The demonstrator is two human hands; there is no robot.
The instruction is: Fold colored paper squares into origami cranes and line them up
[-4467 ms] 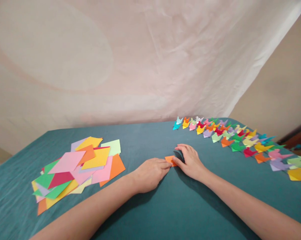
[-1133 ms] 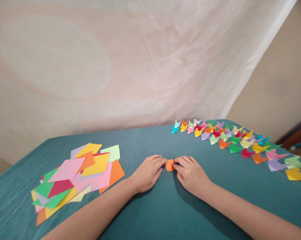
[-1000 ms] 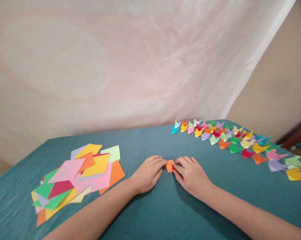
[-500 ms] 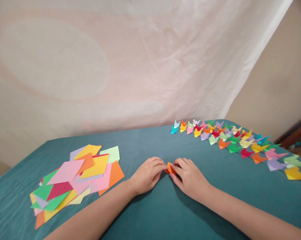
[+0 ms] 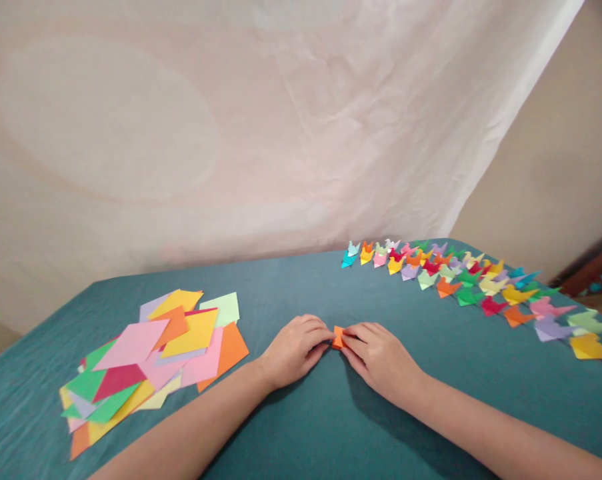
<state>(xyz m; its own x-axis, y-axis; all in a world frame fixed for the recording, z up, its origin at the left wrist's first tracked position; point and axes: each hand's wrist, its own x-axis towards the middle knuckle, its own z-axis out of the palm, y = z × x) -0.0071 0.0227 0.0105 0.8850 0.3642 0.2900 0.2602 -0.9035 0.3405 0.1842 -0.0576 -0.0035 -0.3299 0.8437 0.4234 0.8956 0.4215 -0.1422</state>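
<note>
A small folded piece of orange paper (image 5: 338, 337) is at the middle of the table, between the fingertips of both hands. My left hand (image 5: 298, 350) pinches its left edge, with the forearm coming in from the lower left. From the other side, my right hand (image 5: 381, 357) has its thumb and fingers closed on the paper's right part. Fingers cover both ends of the paper, so its full outline is hidden.
On the left lies a loose pile of coloured paper squares (image 5: 131, 345). Rows of small folded paper birds (image 5: 448, 287) stand along the right side. A teal cloth (image 5: 291, 287) covers the table, and a pale hanging sheet (image 5: 281, 133) rises behind it.
My right hand's fingers have come closer together over the orange paper, which now looks flatter and squarer. My left hand has stayed nearly still.
</note>
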